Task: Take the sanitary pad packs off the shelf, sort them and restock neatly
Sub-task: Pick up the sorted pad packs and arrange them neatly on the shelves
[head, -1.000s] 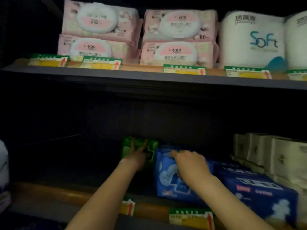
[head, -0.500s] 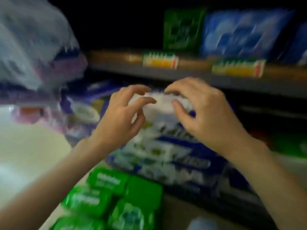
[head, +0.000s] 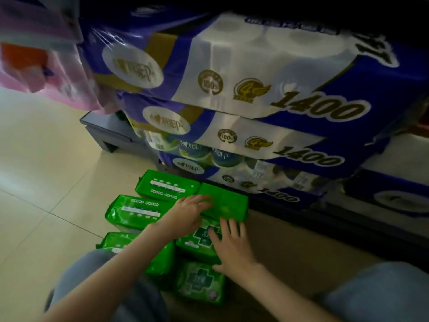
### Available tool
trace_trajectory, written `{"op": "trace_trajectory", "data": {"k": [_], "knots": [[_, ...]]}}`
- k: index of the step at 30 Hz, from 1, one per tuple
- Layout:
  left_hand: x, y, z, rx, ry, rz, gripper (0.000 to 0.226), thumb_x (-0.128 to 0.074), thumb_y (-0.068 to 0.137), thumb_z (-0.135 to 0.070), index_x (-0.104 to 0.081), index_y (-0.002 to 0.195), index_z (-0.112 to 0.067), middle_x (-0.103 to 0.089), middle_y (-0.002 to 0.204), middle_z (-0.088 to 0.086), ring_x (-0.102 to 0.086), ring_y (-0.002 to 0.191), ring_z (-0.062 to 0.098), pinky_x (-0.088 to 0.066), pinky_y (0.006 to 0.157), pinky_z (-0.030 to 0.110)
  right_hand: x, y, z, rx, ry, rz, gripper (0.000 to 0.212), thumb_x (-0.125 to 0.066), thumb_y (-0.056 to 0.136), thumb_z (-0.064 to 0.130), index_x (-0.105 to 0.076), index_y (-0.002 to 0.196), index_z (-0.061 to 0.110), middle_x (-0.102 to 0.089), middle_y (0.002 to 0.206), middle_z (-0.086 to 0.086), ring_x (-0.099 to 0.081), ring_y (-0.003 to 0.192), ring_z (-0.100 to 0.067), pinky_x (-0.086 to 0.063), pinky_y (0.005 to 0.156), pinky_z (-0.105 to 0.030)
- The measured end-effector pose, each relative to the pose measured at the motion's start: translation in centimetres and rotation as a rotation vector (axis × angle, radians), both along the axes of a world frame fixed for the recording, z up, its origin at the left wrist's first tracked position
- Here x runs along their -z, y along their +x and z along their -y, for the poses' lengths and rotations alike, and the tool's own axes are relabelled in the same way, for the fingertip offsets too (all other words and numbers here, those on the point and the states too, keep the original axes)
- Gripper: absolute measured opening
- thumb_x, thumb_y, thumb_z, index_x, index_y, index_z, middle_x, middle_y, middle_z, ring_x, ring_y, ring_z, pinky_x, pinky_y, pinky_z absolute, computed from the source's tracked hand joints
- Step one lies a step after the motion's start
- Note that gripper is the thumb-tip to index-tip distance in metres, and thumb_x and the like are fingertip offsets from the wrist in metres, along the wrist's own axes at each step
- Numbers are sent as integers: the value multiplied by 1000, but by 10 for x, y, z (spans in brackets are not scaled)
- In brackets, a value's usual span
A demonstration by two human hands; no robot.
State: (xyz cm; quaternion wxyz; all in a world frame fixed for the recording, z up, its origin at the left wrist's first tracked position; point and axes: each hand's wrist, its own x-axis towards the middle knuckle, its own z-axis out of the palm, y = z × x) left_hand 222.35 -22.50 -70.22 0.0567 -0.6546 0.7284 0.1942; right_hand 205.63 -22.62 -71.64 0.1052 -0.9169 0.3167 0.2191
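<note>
Sorting: green pad packs (head: 148,211) grouped on floor (head: 46,159)
Left hand (head: 188,212): fingers spread, touching 12 o'clock pack (head: 226,201)
Right hand (head: 232,247): flat, spread
Next: likely squaring rows, then restocking

Just beyond the left grip (head: 189,213) and right grip (head: 232,246), stacked tissue bales (head: 243,94) rise like a wall, closing off any reach forward. Green packs (head: 167,185) lie edge to edge under and left of the grips, covering the floor there. Farther left the tiled floor (head: 41,182) is open, and right of the right grip bare floor runs along the dark shelf base (head: 348,219).
</note>
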Motion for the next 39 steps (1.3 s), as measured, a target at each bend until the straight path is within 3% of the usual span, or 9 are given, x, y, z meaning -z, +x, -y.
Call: {"op": "trace_trajectory", "data": {"k": [8,13,15,19,24,28,31,34,39], "knots": [[-1,3,51,144,153,131,61,-58,89,-17,-32,144,-21,-10,158,5,-19,143,24,-25,113,40,-9,5,-3,14,28,53,81,-70,83,28,-17,144,17,-20,144,-21,-25,131,-40,-19,110,-49],[-50,13,46,-97,277,-427,48,-55,93,-34,-43,137,-22,-40,145,-1,-38,131,14,-31,101,21,-101,-39,46,145,318,194,55,-72,77,31,-39,121,28,-36,121,1,-41,107,-18,-39,81,-30],[-61,9,42,-60,205,-440,57,-55,92,-39,-35,142,-22,-36,146,-2,-36,132,13,-27,100,17,-146,-53,65,117,316,161,48,-73,77,33,-42,114,30,-38,112,6,-43,96,-11,-40,70,-25],[-47,-13,68,28,192,-305,86,-67,84,-38,-15,149,-18,-21,155,3,-27,139,18,-25,113,29,-197,-65,74,-1,106,-59,42,-72,77,30,-44,107,29,-38,104,6,-40,93,-11,-31,61,-23],[-1,-40,60,154,229,366,110,-74,78,-30,8,150,-16,1,159,4,-7,145,25,-14,116,47,-216,-81,75,41,-75,-73,40,-72,77,31,-43,104,28,-35,107,4,-39,96,-17,-29,68,-27],[-6,-44,51,163,156,385,105,-74,75,-38,-4,150,-14,-11,156,9,-13,142,30,-17,115,45,-236,-83,79,54,-113,43,41,-72,77,32,-44,107,27,-36,111,3,-40,97,-16,-31,74,-29],[-58,-36,57,212,285,174,94,-75,74,-42,-23,147,-16,-31,148,8,-32,133,28,-31,110,39,-263,-82,82,55,-133,130,42,-73,76,31,-47,109,28,-39,110,3,-44,95,-14,-41,76,-29],[-142,-19,61,202,484,-45,81,-76,69,-44,-41,139,-21,-48,138,1,-49,121,20,-41,103,32,-310,-82,86,22,-208,250,40,-75,74,35,-51,105,32,-44,104,5,-43,90,-9,-31,70,-23],[-294,4,53,188,362,-89,80,-76,65,-43,-45,136,-25,-56,109,-22,-56,95,-5,-45,85,12,-415,-87,77,15,-318,523,38,-78,65,37,-51,91,42,-49,99,23,-48,84,16,-39,64,-3]]}}
